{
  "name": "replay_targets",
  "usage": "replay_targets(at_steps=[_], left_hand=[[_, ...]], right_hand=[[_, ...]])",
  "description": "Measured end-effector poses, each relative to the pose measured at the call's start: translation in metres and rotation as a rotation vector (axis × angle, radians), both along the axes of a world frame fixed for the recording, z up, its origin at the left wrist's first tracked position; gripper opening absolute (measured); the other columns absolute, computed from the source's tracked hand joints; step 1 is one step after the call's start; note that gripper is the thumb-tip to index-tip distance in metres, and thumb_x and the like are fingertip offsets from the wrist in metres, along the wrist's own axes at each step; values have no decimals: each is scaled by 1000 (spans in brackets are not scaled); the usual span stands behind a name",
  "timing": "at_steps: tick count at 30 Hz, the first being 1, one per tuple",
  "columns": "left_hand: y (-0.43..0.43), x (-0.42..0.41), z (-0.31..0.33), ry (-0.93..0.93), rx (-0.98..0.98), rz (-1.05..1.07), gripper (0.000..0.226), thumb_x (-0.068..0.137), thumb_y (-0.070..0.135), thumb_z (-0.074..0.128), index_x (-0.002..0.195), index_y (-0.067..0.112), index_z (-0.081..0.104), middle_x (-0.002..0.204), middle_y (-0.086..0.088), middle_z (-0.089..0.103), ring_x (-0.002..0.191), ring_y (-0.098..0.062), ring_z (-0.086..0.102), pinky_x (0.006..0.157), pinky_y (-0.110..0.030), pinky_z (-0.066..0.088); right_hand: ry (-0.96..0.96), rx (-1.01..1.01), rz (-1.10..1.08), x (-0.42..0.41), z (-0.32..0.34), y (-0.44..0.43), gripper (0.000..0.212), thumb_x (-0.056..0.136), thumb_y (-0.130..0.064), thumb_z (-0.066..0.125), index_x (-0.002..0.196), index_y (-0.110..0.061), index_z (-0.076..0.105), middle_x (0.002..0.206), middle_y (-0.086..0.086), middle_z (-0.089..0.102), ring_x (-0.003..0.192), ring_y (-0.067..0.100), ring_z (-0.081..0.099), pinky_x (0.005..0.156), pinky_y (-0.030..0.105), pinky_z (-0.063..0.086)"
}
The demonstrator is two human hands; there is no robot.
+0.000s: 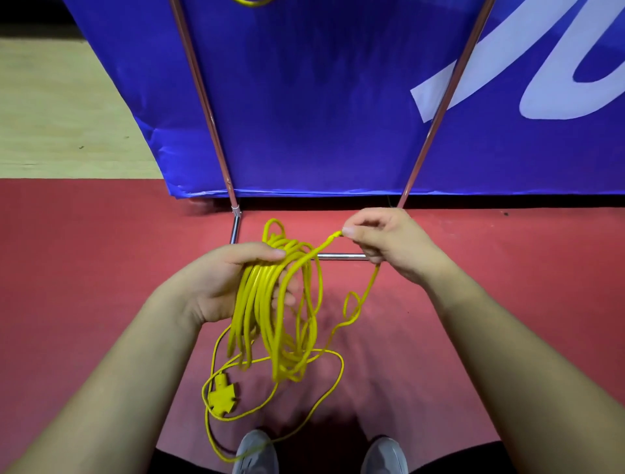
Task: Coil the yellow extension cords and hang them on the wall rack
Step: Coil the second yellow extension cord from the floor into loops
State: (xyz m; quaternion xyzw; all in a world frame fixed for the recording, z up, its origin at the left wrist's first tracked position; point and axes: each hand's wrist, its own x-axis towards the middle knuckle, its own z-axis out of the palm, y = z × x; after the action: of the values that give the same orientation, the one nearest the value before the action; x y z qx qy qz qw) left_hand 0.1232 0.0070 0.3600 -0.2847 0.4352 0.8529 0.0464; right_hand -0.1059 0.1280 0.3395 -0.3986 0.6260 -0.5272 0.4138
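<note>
Yellow extension cord (252, 297) fills the centre of the frame. Its loosest loop lies lowest, running across the red floor (101, 270) and over the toe of one of the grey shoes (257, 451) at the bottom edge. Just above the shoes, lower left of centre, is the cord's yellow socket block (221, 399); whether it touches the floor cannot be told. Higher up, the left hand (220, 280) grips a bundle of coils, thumb on top and fingers curled beneath, with the loops drooping below it. To the right and slightly higher, the right hand (389, 243) pinches a single strand between thumb and forefinger, the other fingers curled. That strand drops from the hand in a small kink toward the floor. Behind the hands a metal frame (341, 256) stands on the red floor, its two poles rising toward the upper left and upper right in front of a blue banner (304, 101). Pale wooden flooring (50, 118) shows at the upper left, and a sliver of another yellow cord (250, 2) peeks in at the top edge.
</note>
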Motion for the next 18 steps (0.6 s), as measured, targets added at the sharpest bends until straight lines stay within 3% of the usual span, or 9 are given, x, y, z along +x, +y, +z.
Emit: replay_targets(at_steps=[3,6,10,15,18], left_hand=[[6,-2,2,58,24,-6,52,40,34,92,77,2,73,70,-19,70,59,-30,68,58,-33,57],[16,-6,3,109,1,-66,52,48,36,90,83,2,73,73,-18,69,61,-29,69,57,-32,56],[20,-9,1,139,-21,-77,54,57,28,89,93,2,60,61,-3,55,55,-23,59,55,-30,51],[7,-1,2,213,54,57,42,58,22,89,82,4,60,55,-1,46,45,-17,46,50,-26,45],[0,3,3,183,2,83,48,54,25,91,82,6,57,54,-1,47,46,-17,48,50,-26,46]], right_hand=[[205,-15,113,16,23,4,8,85,-12,72,77,-12,72,54,6,48,47,18,36,49,28,28],[253,-105,186,37,43,2,4,83,-5,72,79,-4,73,62,-7,63,51,1,51,52,15,38],[312,-136,239,47,42,-2,8,83,-9,74,80,-2,71,61,2,54,55,5,44,53,20,36],[486,318,500,1,-4,13,29,87,-24,72,72,-4,59,59,-4,48,58,7,41,58,28,34],[314,330,360,-12,-26,19,15,91,-18,67,82,-6,62,68,2,60,68,12,58,69,27,44]])
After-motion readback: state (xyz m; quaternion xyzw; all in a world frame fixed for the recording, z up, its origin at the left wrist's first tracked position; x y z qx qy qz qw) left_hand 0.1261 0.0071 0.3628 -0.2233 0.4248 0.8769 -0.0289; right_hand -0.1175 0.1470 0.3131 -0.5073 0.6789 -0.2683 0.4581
